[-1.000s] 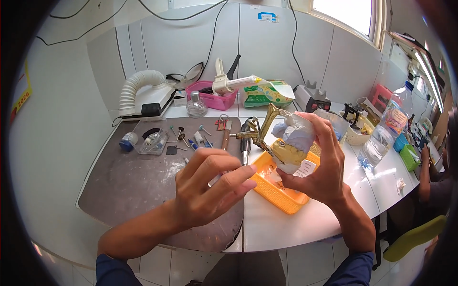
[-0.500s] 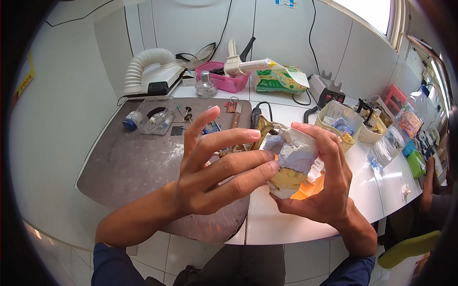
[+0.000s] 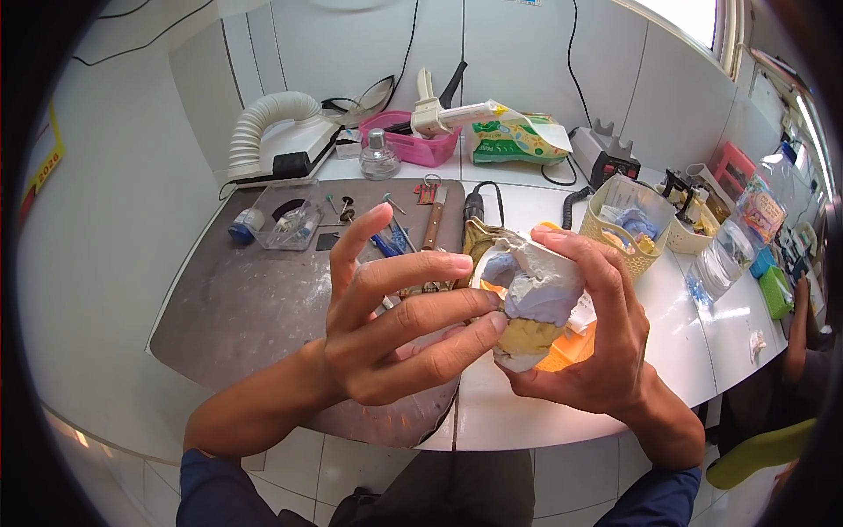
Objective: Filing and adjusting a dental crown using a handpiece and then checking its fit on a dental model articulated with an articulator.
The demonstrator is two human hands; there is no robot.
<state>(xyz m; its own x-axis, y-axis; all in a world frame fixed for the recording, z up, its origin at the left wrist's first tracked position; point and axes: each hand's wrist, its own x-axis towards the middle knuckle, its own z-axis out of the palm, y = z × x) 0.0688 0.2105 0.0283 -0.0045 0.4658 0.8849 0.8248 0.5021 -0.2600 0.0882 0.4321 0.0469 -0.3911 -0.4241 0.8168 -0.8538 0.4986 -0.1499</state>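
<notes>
My right hand (image 3: 606,325) grips a dental plaster cast (image 3: 549,294), with fingers over its top and thumb beneath. The cast is white outside, with a pale blue layer above a yellow one. At its far left side sits a brass-coloured metal frame (image 3: 479,239), which looks like an articulator. My left hand (image 3: 395,325) is at the cast's left, fingers stretched out and spread. Two of its fingertips touch the cast near the seam between the blue and yellow parts. My left thumb is mostly hidden behind the fingers.
A grey mat (image 3: 228,316) bears a knife (image 3: 435,220), a clear box (image 3: 290,215) and small tools. Behind stand a suction hose (image 3: 272,105), a glass burner (image 3: 378,156) and a pink basket (image 3: 430,149). Orange material (image 3: 566,347) lies under the cast. Cream baskets (image 3: 623,233) hold more casts.
My left hand has shifted slightly, its lower fingertips sliding a little left and down along the cast. The cast has tilted slightly in my right hand. The view has also shifted a little.
</notes>
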